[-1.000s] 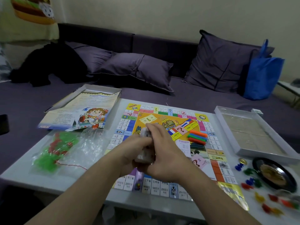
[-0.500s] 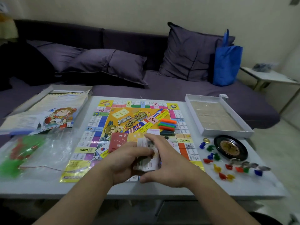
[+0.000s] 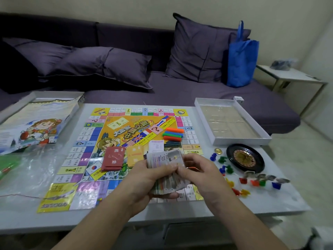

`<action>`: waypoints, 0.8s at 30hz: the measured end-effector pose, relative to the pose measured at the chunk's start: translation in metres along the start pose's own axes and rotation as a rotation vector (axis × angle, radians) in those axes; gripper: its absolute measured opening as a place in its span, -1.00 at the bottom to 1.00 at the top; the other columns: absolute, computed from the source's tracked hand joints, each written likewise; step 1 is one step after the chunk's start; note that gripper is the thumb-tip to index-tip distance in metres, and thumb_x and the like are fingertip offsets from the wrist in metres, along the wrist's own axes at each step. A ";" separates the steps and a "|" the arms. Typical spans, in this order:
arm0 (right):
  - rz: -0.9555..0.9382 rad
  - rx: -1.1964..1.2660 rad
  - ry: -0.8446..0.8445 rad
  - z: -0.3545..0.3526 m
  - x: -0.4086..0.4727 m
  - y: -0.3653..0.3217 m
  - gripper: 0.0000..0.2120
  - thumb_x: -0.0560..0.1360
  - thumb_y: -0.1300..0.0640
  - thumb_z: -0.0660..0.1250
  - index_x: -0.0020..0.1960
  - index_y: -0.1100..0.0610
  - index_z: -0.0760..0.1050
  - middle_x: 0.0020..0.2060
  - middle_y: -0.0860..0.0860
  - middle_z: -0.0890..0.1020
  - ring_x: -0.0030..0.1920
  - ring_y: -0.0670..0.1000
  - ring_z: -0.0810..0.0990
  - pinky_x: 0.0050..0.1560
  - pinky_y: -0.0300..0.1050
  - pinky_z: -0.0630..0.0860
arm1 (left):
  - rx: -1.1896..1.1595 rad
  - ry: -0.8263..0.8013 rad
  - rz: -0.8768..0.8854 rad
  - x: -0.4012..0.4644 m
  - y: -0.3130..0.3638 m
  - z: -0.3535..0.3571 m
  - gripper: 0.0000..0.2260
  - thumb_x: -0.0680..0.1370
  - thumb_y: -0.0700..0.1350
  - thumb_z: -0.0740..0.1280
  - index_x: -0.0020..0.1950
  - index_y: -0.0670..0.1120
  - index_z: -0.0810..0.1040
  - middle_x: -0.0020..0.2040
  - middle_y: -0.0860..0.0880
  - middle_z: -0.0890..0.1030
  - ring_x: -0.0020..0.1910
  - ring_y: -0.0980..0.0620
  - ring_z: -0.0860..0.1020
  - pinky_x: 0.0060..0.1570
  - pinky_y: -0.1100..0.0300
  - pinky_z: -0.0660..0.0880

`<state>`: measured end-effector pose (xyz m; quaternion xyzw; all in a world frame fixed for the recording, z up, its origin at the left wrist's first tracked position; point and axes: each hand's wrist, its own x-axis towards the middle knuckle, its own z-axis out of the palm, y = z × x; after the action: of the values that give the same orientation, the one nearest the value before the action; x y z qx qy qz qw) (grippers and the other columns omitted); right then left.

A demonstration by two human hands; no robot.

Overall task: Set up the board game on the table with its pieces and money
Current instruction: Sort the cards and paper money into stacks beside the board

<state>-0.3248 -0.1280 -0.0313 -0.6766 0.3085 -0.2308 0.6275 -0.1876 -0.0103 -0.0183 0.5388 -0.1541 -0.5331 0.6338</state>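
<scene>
Head view: the left hand [image 3: 144, 179] cradles a fanned wad of paper play money [image 3: 166, 170] above the colourful square game board [image 3: 100, 156] on the white desk [image 3: 270, 201]. The right hand [image 3: 200, 170] pinches its top notes, likely to count them out. Small coloured plastic tokens [image 3: 243, 181] wait beside the board.

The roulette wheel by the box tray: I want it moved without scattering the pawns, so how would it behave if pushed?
The roulette wheel sits flat and low on the table, so it should probably slide, not tip. Its round rim may turn off course. The small pawns crowd its near-left edge and look light; a push that way would likely knock them over.
</scene>
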 end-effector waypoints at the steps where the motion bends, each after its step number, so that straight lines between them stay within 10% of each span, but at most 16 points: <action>1: -0.006 0.010 -0.002 -0.001 0.000 0.000 -0.82 0.57 0.27 0.46 0.14 0.07 0.67 -0.02 -0.02 0.75 0.05 -0.03 0.72 0.06 -0.07 0.70 | 0.006 0.013 0.012 0.001 -0.001 0.001 -0.63 0.48 -0.22 0.54 0.26 -0.21 0.61 0.04 -0.25 0.74 0.00 -0.26 0.74 -0.21 -0.15 0.70; 11: 0.087 0.027 0.060 -0.007 0.009 0.000 -0.92 0.57 0.22 0.47 0.05 0.11 0.69 -0.10 0.09 0.75 -0.09 0.12 0.76 -0.10 0.11 0.71 | -0.013 0.006 0.043 0.009 -0.005 -0.003 -0.66 0.53 -0.32 0.45 0.30 -0.25 0.55 0.07 -0.29 0.73 0.01 -0.30 0.73 -0.26 -0.11 0.72; 15: 0.098 0.037 0.038 -0.004 0.008 -0.002 -0.93 0.60 0.19 0.44 0.02 0.10 0.71 -0.15 0.08 0.75 -0.20 0.06 0.75 -0.32 -0.13 0.60 | 0.003 0.061 0.075 0.011 -0.005 0.000 -0.66 0.48 -0.30 0.51 0.24 -0.24 0.59 0.01 -0.27 0.74 -0.05 -0.30 0.74 -0.33 -0.06 0.71; 24: 0.124 0.056 0.076 -0.007 0.006 -0.002 -0.93 0.59 0.18 0.45 0.03 0.08 0.71 -0.11 0.08 0.76 -0.09 0.11 0.76 -0.21 -0.06 0.65 | -0.002 0.066 0.066 0.007 -0.005 0.002 -0.68 0.51 -0.32 0.48 0.24 -0.24 0.58 0.02 -0.27 0.74 -0.05 -0.29 0.74 -0.34 -0.06 0.71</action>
<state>-0.3251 -0.1370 -0.0295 -0.6293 0.3667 -0.2255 0.6471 -0.1884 -0.0164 -0.0243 0.5499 -0.1504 -0.4940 0.6565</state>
